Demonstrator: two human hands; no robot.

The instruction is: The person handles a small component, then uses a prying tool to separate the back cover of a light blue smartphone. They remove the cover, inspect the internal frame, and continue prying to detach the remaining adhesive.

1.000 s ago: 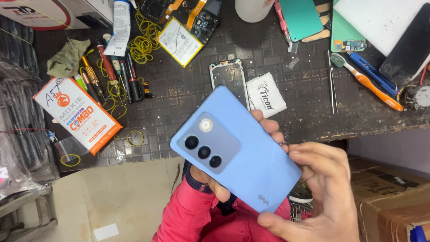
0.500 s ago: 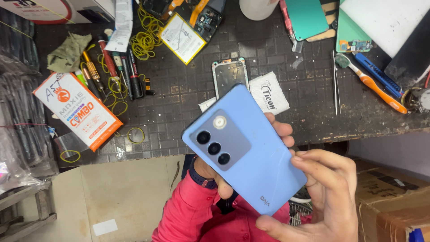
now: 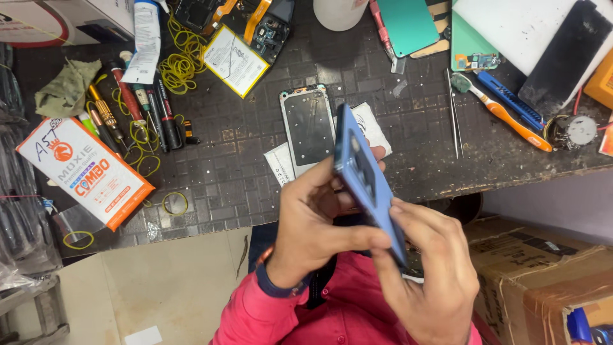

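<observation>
A blue phone (image 3: 363, 176) with a camera block on its back is held edge-on above the front edge of the dark workbench (image 3: 242, 166). My left hand (image 3: 313, 223) grips it from the left, thumb along its lower side. My right hand (image 3: 428, 281) holds its lower end, fingers on the back. Just behind the phone, a bare phone frame (image 3: 308, 124) lies flat on a white packet (image 3: 278, 163).
An orange and white box (image 3: 83, 172) lies at the left, with screwdrivers (image 3: 128, 102) and yellow rubber bands (image 3: 182, 54) beside it. A flat battery (image 3: 235, 61), tweezers (image 3: 454, 121), a toothbrush (image 3: 501, 112) and a green phone back (image 3: 407, 22) lie further back. A cardboard box (image 3: 543, 281) stands lower right.
The phone has been turned from showing its flat blue back to standing edge-on. My left hand has come round from behind it to its left side.
</observation>
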